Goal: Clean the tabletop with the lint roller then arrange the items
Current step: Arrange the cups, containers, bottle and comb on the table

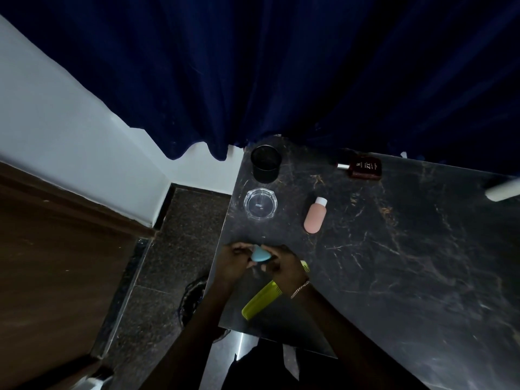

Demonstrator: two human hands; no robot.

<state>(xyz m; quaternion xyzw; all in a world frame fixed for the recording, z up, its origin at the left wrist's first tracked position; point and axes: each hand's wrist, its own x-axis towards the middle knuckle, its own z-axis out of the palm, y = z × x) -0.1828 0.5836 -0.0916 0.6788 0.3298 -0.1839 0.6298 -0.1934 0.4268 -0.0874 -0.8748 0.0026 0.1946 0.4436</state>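
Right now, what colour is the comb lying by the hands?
The comb is yellow-green, seen in the head view.

The scene is dim and bluish. The dark worktop (pixel 394 263) gives weak reflections, the curtain (pixel 281 66) is almost black, straight lines bend at the edges, and the hands look a little blurred.

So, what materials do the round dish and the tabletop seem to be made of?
The round dish looks like clear glass, maybe acrylic: the dark surface shows through it and its rim glints. The tabletop looks like polished black marble or a laminate copy: pale veins, soft sheen.
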